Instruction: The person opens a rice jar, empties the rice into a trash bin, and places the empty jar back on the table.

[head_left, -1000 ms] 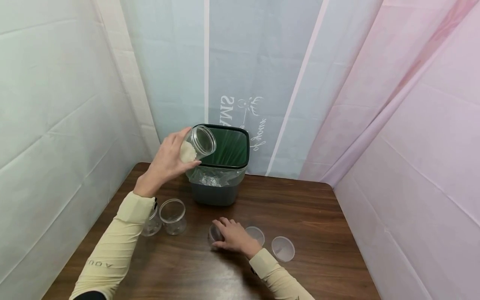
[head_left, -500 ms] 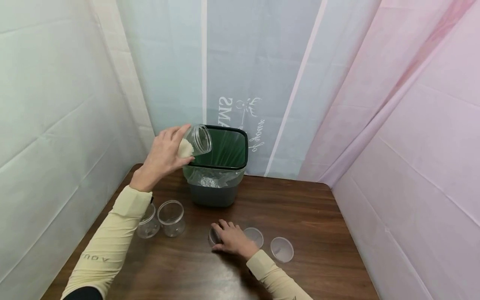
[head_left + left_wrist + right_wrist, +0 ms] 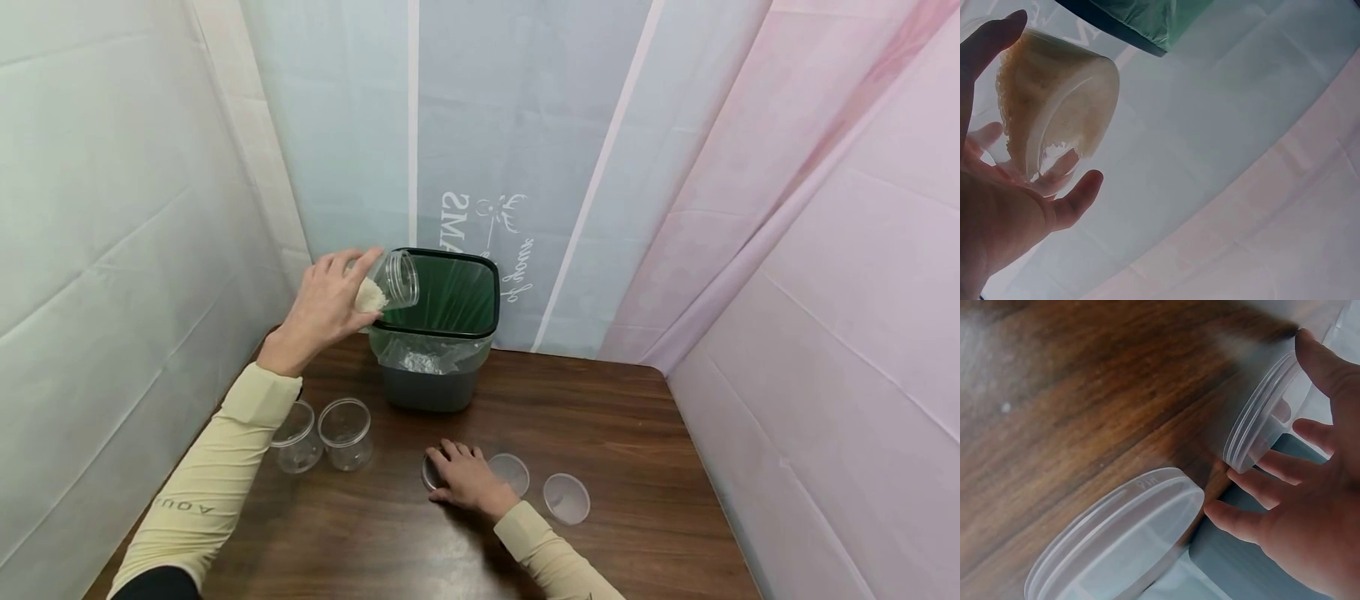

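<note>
My left hand grips a clear jar tipped on its side, its mouth toward the green-lined bin. White grains, rice-like, are heaped in the jar's bottom half. Over the tabletop, my right hand spans a clear round lid, with thumb and fingertips at opposite sides of its rim. Seen from above, the hand hides most of that lid. Just beside the hand lies a second lid, and a third lid sits farther right.
Two clear open jars, one standing fully in view and another partly behind the left sleeve, are on the left of the brown wooden table. Fabric curtains close in the back and sides. The bin has a black rim.
The left hand has drawn the jar slightly left, and the jar lies nearer to level. Under the right hand, the lid shows less of its side and looks flatter on the table.
</note>
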Tool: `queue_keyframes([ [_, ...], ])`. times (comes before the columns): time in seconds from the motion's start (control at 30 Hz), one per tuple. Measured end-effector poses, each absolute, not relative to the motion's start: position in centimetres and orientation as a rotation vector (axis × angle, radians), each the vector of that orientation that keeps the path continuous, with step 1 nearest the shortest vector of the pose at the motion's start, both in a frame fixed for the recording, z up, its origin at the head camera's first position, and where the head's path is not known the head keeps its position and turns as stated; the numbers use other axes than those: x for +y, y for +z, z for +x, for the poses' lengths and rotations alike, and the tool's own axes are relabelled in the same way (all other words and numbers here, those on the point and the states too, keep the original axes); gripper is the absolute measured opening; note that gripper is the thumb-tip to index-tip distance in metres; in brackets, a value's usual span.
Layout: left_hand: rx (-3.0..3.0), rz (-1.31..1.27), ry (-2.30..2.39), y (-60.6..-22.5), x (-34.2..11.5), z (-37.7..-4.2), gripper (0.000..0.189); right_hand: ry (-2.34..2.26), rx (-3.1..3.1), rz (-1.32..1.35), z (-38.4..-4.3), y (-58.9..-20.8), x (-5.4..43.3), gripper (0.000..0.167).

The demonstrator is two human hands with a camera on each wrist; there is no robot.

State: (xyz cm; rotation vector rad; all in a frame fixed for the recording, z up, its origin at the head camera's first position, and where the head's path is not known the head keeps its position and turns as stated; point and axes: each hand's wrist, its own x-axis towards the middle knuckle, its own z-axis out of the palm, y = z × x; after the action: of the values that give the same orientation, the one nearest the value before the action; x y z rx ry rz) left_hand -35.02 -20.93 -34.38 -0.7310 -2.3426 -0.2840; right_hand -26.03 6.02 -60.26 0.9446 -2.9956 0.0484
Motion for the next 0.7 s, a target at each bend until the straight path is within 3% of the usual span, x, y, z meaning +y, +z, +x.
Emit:
queue_keyframes([
  [0.7,-2.38,-0.761,-0.159,-34.71,-21.05,-35.41,0.097,0.13,-3.014,0.944,-26.02,-60.9,5.83,0.067],
])
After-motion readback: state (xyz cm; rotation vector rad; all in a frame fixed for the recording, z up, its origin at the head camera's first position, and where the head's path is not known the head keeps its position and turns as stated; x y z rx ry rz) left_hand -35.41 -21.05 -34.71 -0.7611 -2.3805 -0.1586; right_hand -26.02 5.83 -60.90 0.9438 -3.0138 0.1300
